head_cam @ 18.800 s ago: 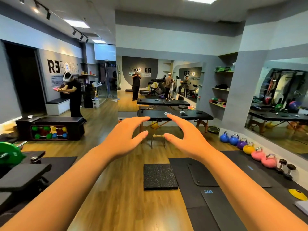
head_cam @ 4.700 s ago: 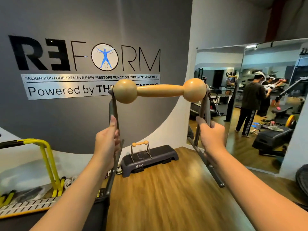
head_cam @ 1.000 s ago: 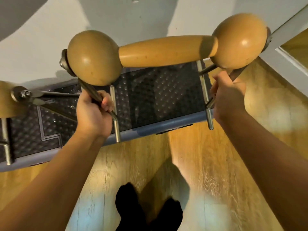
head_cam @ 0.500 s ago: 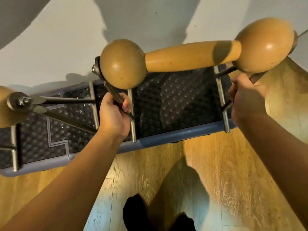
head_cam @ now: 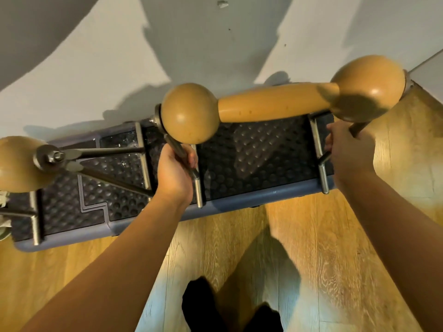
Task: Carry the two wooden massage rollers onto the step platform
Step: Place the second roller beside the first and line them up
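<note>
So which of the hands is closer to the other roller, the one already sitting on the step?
Left. The left hand grips the carried roller's leg beside that parked roller; the right hand is at the platform's far end.

Glossy wooden roller (head_cam: 271,105), seemingly metal legs (head_cam: 321,161)

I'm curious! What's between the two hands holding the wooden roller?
Head view: between left hand and right hand, bumpy black step platform, under the roller.
</note>
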Motion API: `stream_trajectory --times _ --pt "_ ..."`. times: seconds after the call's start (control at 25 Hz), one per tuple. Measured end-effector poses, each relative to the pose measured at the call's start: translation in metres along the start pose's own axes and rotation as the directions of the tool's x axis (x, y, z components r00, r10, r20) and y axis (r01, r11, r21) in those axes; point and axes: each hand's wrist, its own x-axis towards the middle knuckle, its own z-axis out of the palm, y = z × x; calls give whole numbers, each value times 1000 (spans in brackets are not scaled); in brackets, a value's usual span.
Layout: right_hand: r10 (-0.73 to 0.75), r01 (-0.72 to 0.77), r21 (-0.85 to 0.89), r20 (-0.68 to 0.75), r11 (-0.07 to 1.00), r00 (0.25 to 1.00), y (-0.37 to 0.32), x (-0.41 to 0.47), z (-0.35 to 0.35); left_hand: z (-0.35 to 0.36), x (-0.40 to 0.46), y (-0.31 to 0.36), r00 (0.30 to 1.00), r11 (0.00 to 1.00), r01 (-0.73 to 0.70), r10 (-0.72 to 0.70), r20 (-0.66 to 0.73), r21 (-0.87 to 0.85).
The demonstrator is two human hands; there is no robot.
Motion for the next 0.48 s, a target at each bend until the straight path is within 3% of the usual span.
stream_trajectory --times 0.16,0.24,0.32,0.36,0.48 --pt "116 -116 -210 -14 971 993 14 -25 -15 -2 -21 13 988 966 142 -125 -93 215" --pt "276 -273 -349 -42 897 960 20 -45 -26 -13 -34 22 979 947 205 -195 -64 248" --pt "452 -379 -487 36 787 891 16 -70 -34 -27 -52 29 973 919 228 -226 -45 322" --pt "509 -374 -569 93 732 856 15 -82 -38 -36 -62 32 966 894 254 -252 -54 369" --pt "518 -159 -760 259 630 815 -3 -125 -45 -59 -112 55 911 755 391 -397 -108 526"
